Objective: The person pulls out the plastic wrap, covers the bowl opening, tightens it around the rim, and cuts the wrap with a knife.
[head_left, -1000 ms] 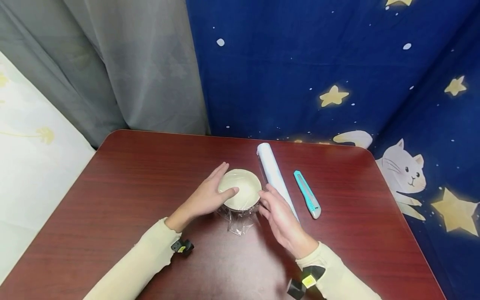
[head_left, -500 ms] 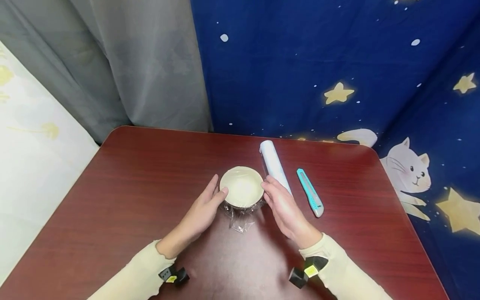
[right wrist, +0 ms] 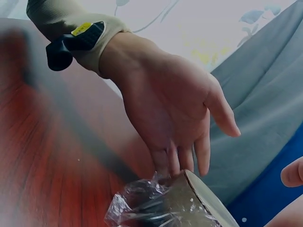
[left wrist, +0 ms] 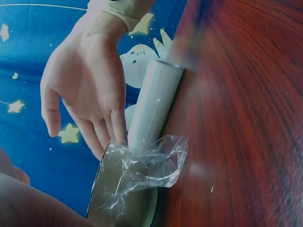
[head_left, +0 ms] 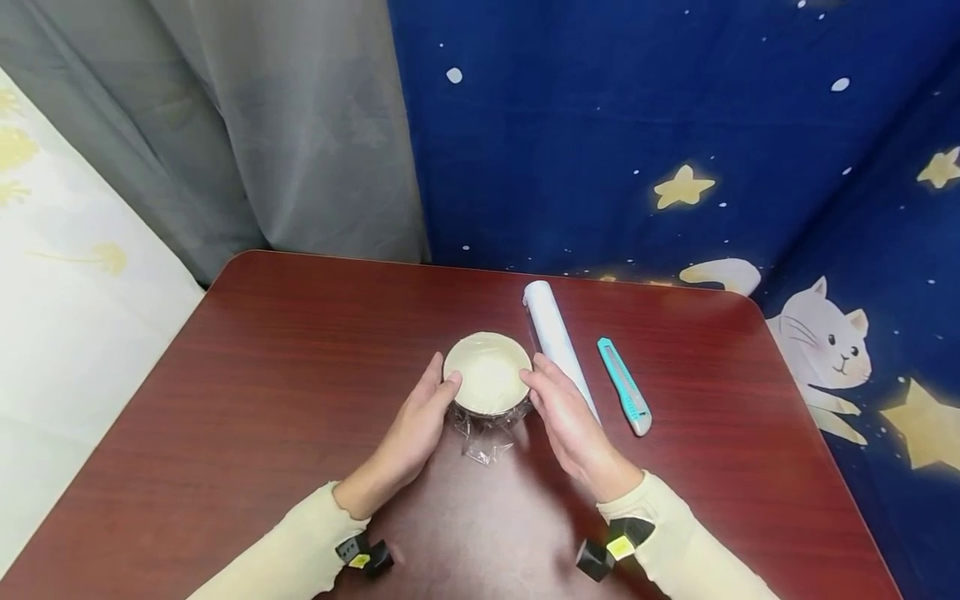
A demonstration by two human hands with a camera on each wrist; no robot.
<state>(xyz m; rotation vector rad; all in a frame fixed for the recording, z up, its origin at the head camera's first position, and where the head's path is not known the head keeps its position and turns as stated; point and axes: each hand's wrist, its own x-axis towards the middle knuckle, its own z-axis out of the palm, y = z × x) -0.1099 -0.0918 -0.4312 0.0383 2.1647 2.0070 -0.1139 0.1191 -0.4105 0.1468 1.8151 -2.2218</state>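
A cream bowl point(head_left: 487, 373) stands on the table between both hands, with clear plastic wrap point(head_left: 486, 442) stretched over its mouth. Loose wrap hangs crumpled below the rim, as the left wrist view also shows at the film's edge point(left wrist: 163, 161). My left hand point(head_left: 412, 425) touches the bowl's left side, its thumb by the rim. On the opposite side, my right hand point(head_left: 573, 425) has its fingers against the wall. Straight fingers and raised thumbs show on the right hand point(left wrist: 90, 80) in the left wrist view and on the left hand point(right wrist: 165, 99) in the right wrist view.
A white roll of plastic wrap point(head_left: 558, 342) lies just right of the bowl, close behind the right hand. Farther right is a teal utility knife point(head_left: 625, 387). Curtains point(head_left: 540, 142) hang behind the back edge of the reddish-brown table point(head_left: 300, 333).
My left hand has drawn back from the bowl's left rim, its thumb shifting from over the mouth to the edge. The right hand stays by the bowl. The head view has shifted slightly.
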